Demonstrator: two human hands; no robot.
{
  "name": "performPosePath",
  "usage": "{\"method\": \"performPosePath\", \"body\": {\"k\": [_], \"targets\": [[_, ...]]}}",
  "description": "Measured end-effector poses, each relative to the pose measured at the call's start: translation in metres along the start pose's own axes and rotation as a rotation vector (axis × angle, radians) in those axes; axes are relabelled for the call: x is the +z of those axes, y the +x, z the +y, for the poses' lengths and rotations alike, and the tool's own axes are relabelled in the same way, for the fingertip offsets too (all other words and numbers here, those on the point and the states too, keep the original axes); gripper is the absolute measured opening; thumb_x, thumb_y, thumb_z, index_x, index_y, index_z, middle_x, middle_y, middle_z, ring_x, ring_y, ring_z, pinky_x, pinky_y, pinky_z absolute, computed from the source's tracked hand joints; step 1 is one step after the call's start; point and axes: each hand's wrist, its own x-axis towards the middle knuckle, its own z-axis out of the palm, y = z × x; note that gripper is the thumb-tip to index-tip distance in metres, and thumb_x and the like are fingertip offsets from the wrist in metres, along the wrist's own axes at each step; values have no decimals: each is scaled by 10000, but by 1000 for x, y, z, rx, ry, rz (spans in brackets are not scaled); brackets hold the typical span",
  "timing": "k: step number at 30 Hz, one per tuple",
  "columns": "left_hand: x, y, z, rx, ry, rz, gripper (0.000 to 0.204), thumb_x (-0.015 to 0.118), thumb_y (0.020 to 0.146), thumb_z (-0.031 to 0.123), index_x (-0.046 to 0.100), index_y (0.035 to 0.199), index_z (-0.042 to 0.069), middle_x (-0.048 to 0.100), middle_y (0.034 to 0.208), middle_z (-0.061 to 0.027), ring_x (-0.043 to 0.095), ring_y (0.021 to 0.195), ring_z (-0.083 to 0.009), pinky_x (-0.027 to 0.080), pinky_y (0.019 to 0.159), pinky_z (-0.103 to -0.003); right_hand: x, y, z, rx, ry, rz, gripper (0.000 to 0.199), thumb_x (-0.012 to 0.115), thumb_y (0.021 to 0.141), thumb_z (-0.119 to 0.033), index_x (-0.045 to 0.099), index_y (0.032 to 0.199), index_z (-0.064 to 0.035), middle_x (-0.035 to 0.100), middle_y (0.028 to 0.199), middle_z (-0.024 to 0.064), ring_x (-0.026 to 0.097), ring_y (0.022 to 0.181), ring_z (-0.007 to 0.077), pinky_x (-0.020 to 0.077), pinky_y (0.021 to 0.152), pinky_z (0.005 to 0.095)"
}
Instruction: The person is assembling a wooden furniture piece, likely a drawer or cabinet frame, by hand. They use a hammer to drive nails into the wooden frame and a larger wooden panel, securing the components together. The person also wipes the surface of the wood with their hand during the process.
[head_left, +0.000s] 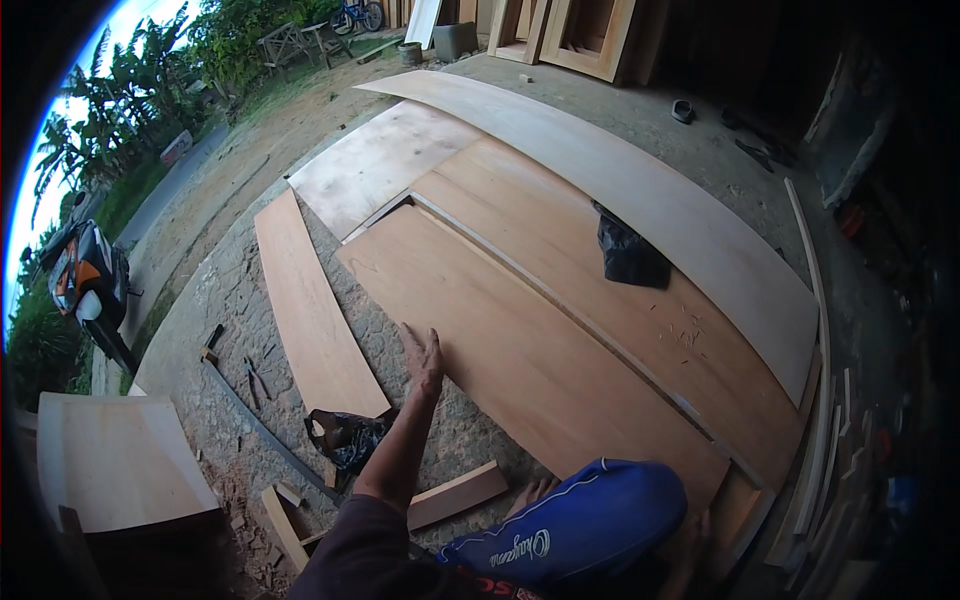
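Note:
A light brown plywood panel [530, 350] lies in front of me on a wooden frame, whose strip shows along its far side. My left hand [424, 360] rests at the panel's left edge with its fingers stretched out, holding nothing. Down by the panel's near right corner is my right hand [696, 535], dim and mostly hidden beside my blue-clad knee, its fingers not readable. Beyond the strip, a second brown sheet [500, 185] carries a crumpled black plastic bag [632, 255] and several small loose nails or slivers [688, 335].
A narrow board [315, 300], pliers [256, 383], a long dark bar [265, 425] and another black bag [350, 438] lie on rough concrete at left. Long pale plywood [640, 190] spans the far side. Wood strips [825, 440] line the right. A motorbike [90, 280] stands far left.

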Motion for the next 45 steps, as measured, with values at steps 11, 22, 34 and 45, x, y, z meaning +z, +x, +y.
{"method": "performPosePath", "body": {"k": [11, 22, 34, 45], "targets": [[16, -9, -16, 49, -380, 80, 791, 573, 892, 98, 167, 1553, -60, 267, 1590, -267, 272, 1486, -345, 216, 1223, -376, 12, -39, 17, -662, -785, 346, 469, 449, 1028, -227, 439, 1406, 50, 448, 1438, 331, 428, 1346, 489, 349, 1136, 527], [27, 35, -4, 3, 114, 17, 780, 590, 897, 173, 220, 1540, -67, 248, 1597, -266, 214, 1502, -365, 169, 1237, -391, 59, -27, -42, -135, -104, 169, 540, 454, 1005, -167, 377, 1464, 107, 416, 1503, 296, 412, 1414, 367, 343, 1151, 412], [46, 42, -54, 26, 4, -148, 823, 494, 966, 337, 103, 1543, -100, 147, 1597, -313, 304, 1435, -414, 284, 1188, -460, 59, -20, -102, -202, -508, 370, 438, 598, 900, -85, 543, 1322, 21, 568, 1138, 265, 578, 1049, 428, 480, 905, 490], [65, 50, -45, -45, 799, -141, 695, 369, 999, 382, 206, 1558, 1, 172, 1583, -313, 382, 1372, -431, 395, 1078, -522, 76, 7, -85, -216, -559, 372, 530, 580, 860, -49, 448, 1361, 66, 520, 1132, 261, 523, 1067, 416, 442, 904, 486]]}}
